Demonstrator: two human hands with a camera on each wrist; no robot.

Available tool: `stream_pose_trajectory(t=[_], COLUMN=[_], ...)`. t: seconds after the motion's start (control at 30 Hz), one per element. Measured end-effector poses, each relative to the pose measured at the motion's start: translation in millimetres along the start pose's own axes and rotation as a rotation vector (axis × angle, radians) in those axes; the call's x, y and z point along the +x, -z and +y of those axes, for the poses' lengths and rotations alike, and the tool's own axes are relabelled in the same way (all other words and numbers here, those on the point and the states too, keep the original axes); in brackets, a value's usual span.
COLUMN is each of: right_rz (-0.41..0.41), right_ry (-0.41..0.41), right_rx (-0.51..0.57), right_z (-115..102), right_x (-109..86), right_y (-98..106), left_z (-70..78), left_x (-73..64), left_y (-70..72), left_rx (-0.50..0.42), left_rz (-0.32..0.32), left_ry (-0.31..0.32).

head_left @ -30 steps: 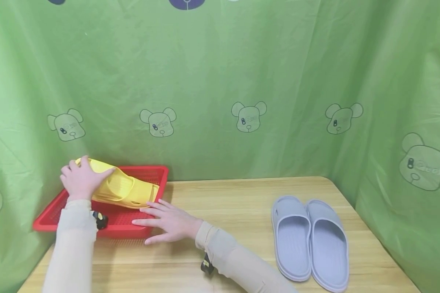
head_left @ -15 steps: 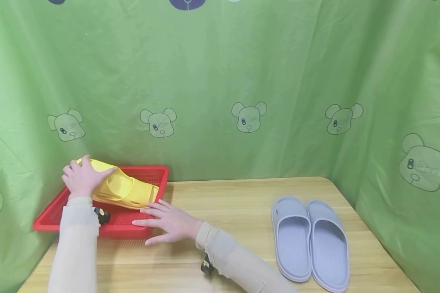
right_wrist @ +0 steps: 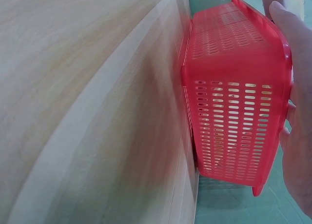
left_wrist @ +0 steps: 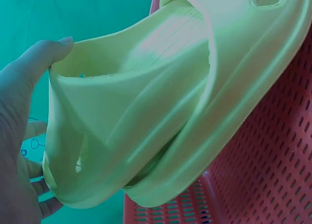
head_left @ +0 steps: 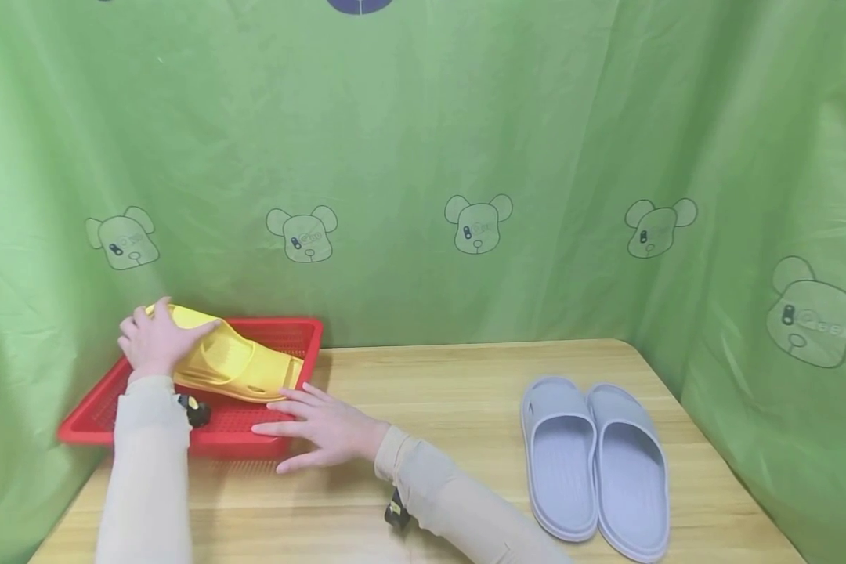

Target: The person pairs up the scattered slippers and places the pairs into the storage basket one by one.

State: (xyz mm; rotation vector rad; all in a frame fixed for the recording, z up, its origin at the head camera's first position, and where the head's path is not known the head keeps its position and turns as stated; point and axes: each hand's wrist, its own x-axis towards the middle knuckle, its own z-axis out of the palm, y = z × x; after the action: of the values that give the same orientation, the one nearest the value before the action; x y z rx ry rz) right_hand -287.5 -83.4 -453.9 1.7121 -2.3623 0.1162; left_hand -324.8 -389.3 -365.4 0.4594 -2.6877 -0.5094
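In the head view, my left hand [head_left: 157,341] grips the raised left end of a pair of yellow slippers [head_left: 236,362]. The slippers lie slanted in a red plastic basket [head_left: 240,448], their other end low near its right side. From the left wrist, one yellow slipper [left_wrist: 97,119] appears tucked into the other, with my thumb [left_wrist: 48,50] at its opening and my fingers behind. My right hand [head_left: 331,427] has its fingers spread over the basket's front right corner. The right wrist view shows it along the rim; exact contact is hard to tell.
A pair of grey-blue slippers [head_left: 564,470] sits side by side on the right of the wooden table [head_left: 430,376]. Green curtain [head_left: 395,298] with bear-head prints hangs behind and along both sides. The basket stands at the table's back left.
The left forearm has shifted slightly right. The head view has moved a little. Both hands, the yellow slippers and the basket otherwise stay almost the same.
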Motion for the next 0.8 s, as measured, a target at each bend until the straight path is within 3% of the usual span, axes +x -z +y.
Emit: stream_pose_trajectory(t=[0.3,0.8], right_rz=[-0.019,-0.026], right_ry=[-0.002,-0.008], right_rx=[-0.01,-0.01], right_z=[-1,-2], right_x=[-1.2,-1.7], right_y=[2,2], left_z=[-6.8,-11.7], left_x=[3.7,4.3], left_y=[-9.9,-22.8], left_rx=[-0.085,-0.233], left_rz=[0.034,0.221], left_ry=[0.011,0.052])
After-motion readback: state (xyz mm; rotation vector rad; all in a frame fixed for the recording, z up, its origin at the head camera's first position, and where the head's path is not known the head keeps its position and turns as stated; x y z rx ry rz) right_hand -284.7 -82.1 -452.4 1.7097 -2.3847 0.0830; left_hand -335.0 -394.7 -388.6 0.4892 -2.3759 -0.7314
